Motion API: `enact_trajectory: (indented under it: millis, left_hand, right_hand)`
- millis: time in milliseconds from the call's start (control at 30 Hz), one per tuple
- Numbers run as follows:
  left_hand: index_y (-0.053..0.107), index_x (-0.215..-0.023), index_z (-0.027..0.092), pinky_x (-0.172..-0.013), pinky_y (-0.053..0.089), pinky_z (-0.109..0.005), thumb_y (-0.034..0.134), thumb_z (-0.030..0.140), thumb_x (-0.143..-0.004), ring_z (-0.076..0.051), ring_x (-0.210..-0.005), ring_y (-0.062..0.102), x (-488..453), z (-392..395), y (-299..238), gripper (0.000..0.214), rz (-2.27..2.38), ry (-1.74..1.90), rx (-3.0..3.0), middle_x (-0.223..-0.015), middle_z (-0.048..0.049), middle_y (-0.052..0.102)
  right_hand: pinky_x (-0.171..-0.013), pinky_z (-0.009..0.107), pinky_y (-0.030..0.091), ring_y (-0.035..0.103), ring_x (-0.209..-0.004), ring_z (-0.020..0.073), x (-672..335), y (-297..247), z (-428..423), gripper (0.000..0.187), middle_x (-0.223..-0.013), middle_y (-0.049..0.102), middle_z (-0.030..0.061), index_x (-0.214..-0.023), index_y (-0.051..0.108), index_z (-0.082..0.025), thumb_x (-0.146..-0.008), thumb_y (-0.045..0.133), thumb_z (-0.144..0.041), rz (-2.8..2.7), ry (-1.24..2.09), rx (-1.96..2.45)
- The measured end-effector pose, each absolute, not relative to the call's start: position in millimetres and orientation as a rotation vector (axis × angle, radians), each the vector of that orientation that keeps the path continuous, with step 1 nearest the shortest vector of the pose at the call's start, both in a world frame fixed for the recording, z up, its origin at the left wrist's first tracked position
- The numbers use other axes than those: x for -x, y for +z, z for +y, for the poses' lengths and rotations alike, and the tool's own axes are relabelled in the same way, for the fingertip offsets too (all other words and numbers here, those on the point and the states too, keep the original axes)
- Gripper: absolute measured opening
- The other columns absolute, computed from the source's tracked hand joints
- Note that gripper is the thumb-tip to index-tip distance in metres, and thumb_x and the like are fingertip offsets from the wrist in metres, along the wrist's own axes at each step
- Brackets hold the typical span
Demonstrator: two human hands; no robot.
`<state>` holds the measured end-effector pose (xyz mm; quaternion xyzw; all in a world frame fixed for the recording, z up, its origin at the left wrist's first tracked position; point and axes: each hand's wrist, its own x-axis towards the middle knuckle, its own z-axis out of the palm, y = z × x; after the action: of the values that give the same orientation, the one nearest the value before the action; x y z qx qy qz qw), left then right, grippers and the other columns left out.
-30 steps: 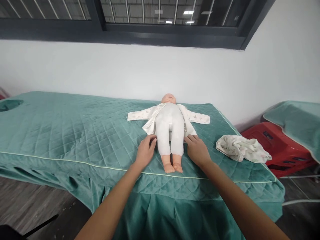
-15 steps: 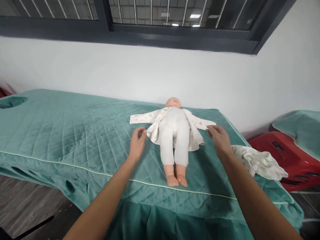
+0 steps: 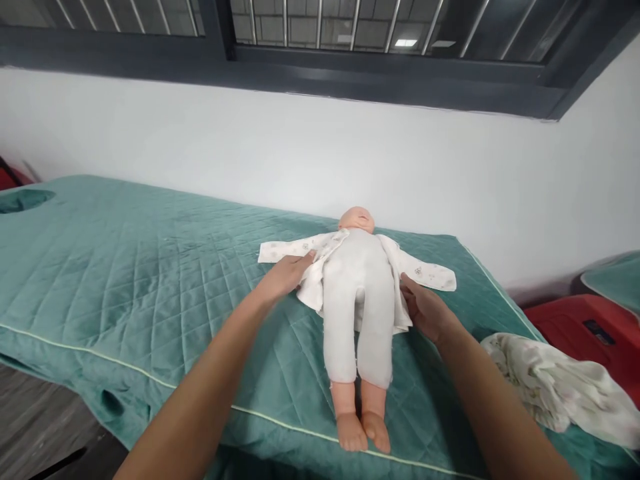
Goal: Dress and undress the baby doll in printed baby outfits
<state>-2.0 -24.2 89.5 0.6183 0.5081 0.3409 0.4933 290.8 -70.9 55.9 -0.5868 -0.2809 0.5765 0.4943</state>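
Observation:
A baby doll [image 3: 357,287] with a white cloth body lies on its back, its bare feet pointing towards me. It wears a small patterned baby shirt [image 3: 435,275], spread open at the front with both sleeves stretched out sideways. My left hand [image 3: 289,275] is closed at the shirt's left front panel, just below the sleeve. On the other side, my right hand [image 3: 425,307] has its fingers bent around the shirt's right edge, beside the doll's waist. The fingertips of both hands are partly hidden.
A quilted green cover [image 3: 150,267] lies over the bed, which stands against a white wall [image 3: 225,140]. At the right edge of the bed is a crumpled floral cloth [image 3: 560,387]. Beyond it stands a red plastic stool [image 3: 585,327]. A barred window [image 3: 320,27] is above.
Both hands have moved inward to the shirt's front edges, the right one leaving the sleeve cuff. The doll appears larger and nearer, and the right sleeve slopes lower.

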Motion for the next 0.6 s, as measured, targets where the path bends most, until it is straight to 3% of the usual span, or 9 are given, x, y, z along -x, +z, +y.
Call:
enact_trajectory:
  millis: [200, 333, 433, 600]
  left_hand:
    - [0.076, -0.083, 0.017, -0.085, 0.051, -0.035, 0.065, 0.063, -0.079, -0.026, -0.093, 0.066, 6, -39, 78, 0.047, 0.968, 0.85, -1.287, -0.088, -0.009, 0.075]
    - [0.077, -0.095, 0.015, -0.084, 0.051, -0.035, 0.08, 0.042, -0.069, -0.025, -0.095, 0.067, -15, -34, 53, 0.038, 0.984, 0.951, -1.134, -0.096, -0.01, 0.077]
    - [0.077, -0.092, 0.012, -0.088, 0.051, -0.034, 0.084, 0.032, -0.062, -0.024, -0.092, 0.068, -34, -28, 42, 0.037, 0.839, 0.966, -1.021, -0.095, -0.0103, 0.078]
    - [0.075, -0.087, 0.012, -0.083, 0.055, -0.035, 0.084, 0.029, -0.062, -0.024, -0.084, 0.071, -58, -14, 44, 0.031, 0.725, 1.034, -0.801, -0.087, -0.0102, 0.078]
  right_hand:
    - [-0.06, 0.027, 0.059, 0.074, -0.074, 0.0218, -292, 56, -76, 0.027, -0.09, 0.08, 0.0086, -0.098, 0.074, -0.017, -0.096, 0.058, -0.038, -0.687, 1.487, 1.415]
    - [-0.072, 0.028, 0.061, 0.075, -0.083, 0.023, -283, 58, -70, 0.027, -0.094, 0.08, 0.0104, -0.1, 0.075, -0.015, -0.095, 0.059, -0.035, -0.663, 1.46, 1.406]
    - [-0.084, 0.029, 0.061, 0.075, -0.093, 0.0231, -272, 60, -63, 0.028, -0.103, 0.079, 0.01, -0.103, 0.075, -0.017, -0.091, 0.064, -0.04, -0.658, 1.417, 1.38]
    - [-0.087, 0.032, 0.061, 0.072, -0.102, 0.0255, -258, 54, -53, 0.035, -0.114, 0.077, 0.0072, -0.105, 0.076, -0.025, -0.083, 0.071, -0.051, -0.778, 1.387, 1.288]
